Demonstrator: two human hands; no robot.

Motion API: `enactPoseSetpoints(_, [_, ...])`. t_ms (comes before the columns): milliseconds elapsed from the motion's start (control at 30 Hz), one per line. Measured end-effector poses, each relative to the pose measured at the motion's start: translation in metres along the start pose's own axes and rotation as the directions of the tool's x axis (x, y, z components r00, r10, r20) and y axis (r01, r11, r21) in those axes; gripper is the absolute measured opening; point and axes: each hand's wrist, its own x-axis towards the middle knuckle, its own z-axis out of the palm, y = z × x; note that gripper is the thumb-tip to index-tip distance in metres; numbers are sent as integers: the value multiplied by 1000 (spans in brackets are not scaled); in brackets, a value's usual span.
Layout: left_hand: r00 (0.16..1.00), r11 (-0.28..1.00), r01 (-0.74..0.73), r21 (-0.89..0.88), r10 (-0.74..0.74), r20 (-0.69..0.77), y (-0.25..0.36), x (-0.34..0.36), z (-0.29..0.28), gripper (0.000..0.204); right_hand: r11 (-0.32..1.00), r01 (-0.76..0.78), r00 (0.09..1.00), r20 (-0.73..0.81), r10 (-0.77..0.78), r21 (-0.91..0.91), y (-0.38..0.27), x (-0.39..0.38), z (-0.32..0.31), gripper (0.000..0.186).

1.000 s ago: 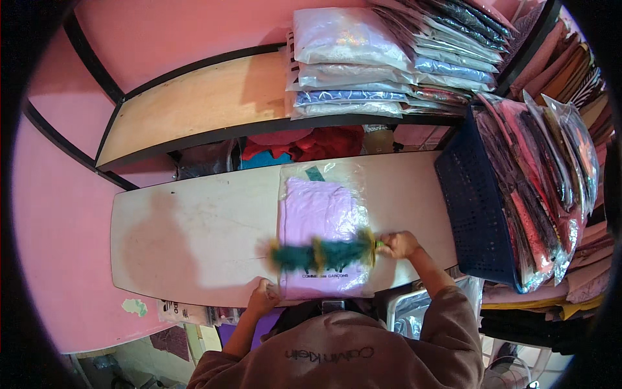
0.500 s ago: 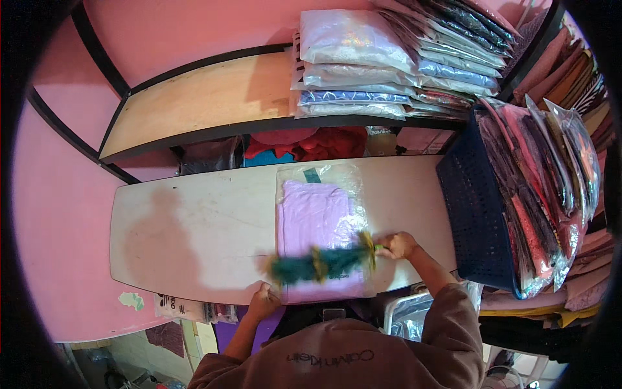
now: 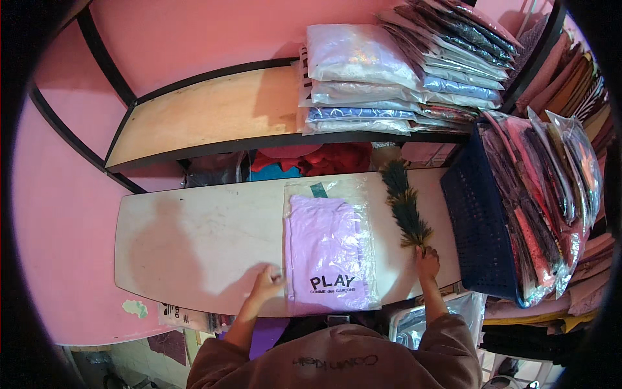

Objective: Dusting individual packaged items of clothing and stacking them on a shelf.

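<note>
Wore a brown sweatshirt (image 3: 337,347), nearest of all, with dark lettering across it, upside down in the view. Could see, below the near left edge of the table (image 3: 214,220), a white bag (image 3: 184,318) with black print, partly hidden. Held the left hand (image 3: 267,283) curled just beside the left edge of the clear packet (image 3: 370,207), with nothing visible in it; could not tell how tightly closed. Had the packet lying flat between both hands, with a folded lilac garment (image 3: 324,240) inside, bearing two lines of black print, large over small. Grasped the feather duster (image 3: 406,207) by its near end in the right hand (image 3: 427,262), right of the packet and apart from it.

Judged the step as dusting the packet, apparently between strokes; judged any further stroke to call for a light wrist and a steadying left hand. Saw green tape (image 3: 318,190) near the packet's far end, a blue basket (image 3: 479,214) of bagged clothes (image 3: 538,194) at right, and, farthest, a shelf (image 3: 214,110) with stacked packets (image 3: 363,58), partly lettered.
</note>
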Motion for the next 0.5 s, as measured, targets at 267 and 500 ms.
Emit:
enactPoseSetpoints(267, [912, 925, -110, -364, -51, -407, 36, 163, 8, 58, 637, 361, 931, -306, -200, 682, -140, 17, 23, 43])
enactPoseSetpoints(500, [933, 680, 88, -728, -312, -179, 84, 198, 17, 37, 265, -469, 880, 472, 57, 843, -178, 88, 66, 34])
